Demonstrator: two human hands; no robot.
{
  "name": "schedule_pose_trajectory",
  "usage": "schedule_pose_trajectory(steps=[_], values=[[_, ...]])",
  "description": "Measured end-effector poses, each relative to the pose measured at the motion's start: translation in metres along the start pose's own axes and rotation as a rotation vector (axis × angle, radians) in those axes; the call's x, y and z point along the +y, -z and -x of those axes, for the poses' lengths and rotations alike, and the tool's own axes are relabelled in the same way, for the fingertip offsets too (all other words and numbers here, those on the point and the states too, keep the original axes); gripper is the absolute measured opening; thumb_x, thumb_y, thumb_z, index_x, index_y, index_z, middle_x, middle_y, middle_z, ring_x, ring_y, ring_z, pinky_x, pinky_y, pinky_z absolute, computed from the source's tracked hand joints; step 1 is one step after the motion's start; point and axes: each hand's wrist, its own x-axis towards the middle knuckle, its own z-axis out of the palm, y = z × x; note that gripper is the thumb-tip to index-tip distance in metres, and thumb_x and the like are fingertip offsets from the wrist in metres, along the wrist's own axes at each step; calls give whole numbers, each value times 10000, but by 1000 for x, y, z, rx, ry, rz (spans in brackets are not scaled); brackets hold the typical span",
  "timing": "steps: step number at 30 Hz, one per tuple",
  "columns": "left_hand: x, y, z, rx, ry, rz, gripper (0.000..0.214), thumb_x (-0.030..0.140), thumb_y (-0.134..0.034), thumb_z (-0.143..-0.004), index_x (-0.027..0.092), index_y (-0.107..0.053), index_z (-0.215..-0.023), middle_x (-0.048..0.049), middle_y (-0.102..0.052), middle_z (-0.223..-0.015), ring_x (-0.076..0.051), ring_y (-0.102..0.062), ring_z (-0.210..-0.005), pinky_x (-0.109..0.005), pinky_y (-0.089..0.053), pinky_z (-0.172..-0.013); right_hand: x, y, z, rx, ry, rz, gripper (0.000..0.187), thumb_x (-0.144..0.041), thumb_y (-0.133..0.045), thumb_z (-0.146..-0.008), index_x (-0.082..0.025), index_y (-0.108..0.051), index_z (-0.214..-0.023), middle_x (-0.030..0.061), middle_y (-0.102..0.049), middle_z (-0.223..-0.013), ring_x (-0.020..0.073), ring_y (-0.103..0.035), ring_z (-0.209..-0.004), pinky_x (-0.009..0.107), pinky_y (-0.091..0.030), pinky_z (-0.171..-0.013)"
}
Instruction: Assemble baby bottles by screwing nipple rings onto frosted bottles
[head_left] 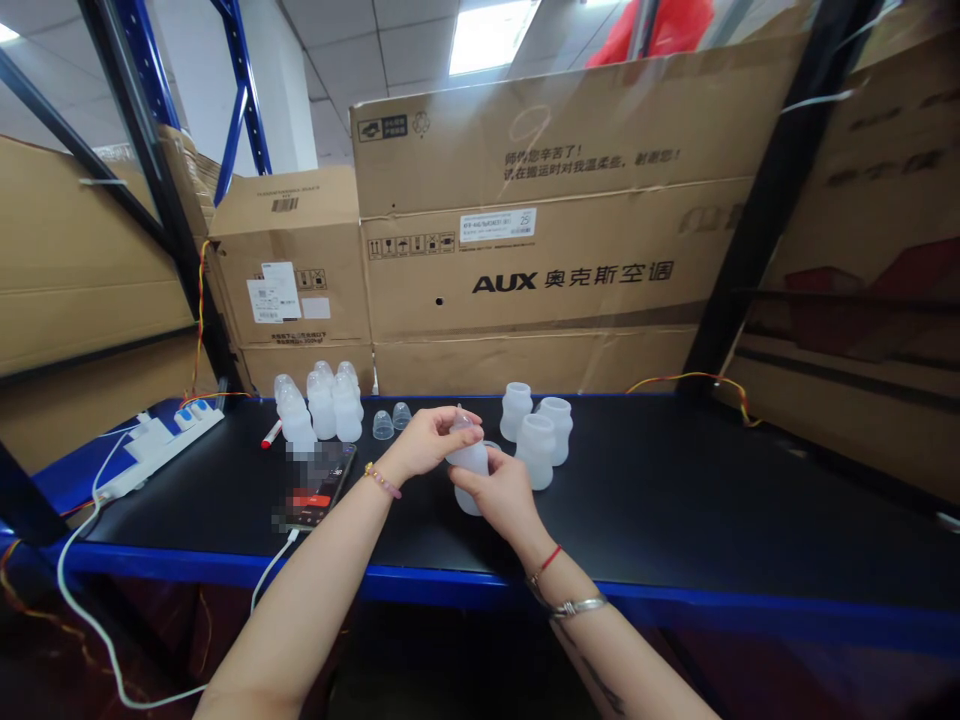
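Observation:
My right hand (504,492) wraps round a frosted white baby bottle (472,459), held upright just above or on the black shelf; I cannot tell if its base touches. At the bottle's top, my left hand (433,440) closes its fingers on a translucent nipple top (461,416), partly hidden by them. A rim showing just behind the bottle is mostly covered by my hands. Right of my hands stand three open white bottles, the nearest one (535,452) close to my right fingers. Two clear dome caps (383,426) lie left of my left hand.
Several capped bottles (347,408) stand at the back left, beside a red-and-white marker (271,434). A phone (324,487) with a white cable lies in front of them. A power strip (161,450) sits far left. Cardboard (540,340) walls the back of the black shelf (675,510).

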Motion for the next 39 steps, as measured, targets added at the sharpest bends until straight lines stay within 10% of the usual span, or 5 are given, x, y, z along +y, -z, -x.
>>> schedule_pose_trajectory(steps=[15,24,27,33,39], values=[[14,-37,11,416,93,-519,382,520,-554,-851,172,-534,-1009,-117,-625,-1034,-234,-571,-1019,-357,-436,-909,2,-9,6,105,211,228,198,-318,-587,-640,-168,-634,-760,76,-683,-727,221,-604,-681,293,-429,-590],[15,8,14,-182,160,411,570,356,-733,-734,159,-571,-1243,-150,-570,-1330,-257,-532,-1225,-350,-418,-1002,4,-8,8,189,245,317,182,-283,-605,-583,-186,-611,-737,27,-629,-736,197,-583,-674,299,-440,-616],[15,5,14,-156,88,282,556,391,-770,-696,137,-632,-1171,-144,-649,-1190,-248,-596,-1102,-346,-442,-951,2,-8,10,165,179,234,243,-319,-621,-606,-174,-656,-798,36,-653,-743,197,-592,-655,296,-441,-592],[18,-26,12,267,27,-330,420,517,-720,-707,192,-715,-973,-82,-628,-1044,-218,-580,-977,-354,-455,-922,2,-4,12,90,75,74,317,-336,-704,-568,-141,-697,-818,52,-686,-680,234,-621,-664,301,-451,-581],[18,-4,15,-141,138,311,578,354,-765,-679,176,-615,-1208,-125,-596,-1273,-247,-560,-1155,-359,-432,-986,0,-4,16,124,73,146,292,-403,-721,-590,-166,-710,-760,23,-675,-637,212,-611,-632,279,-425,-557]])
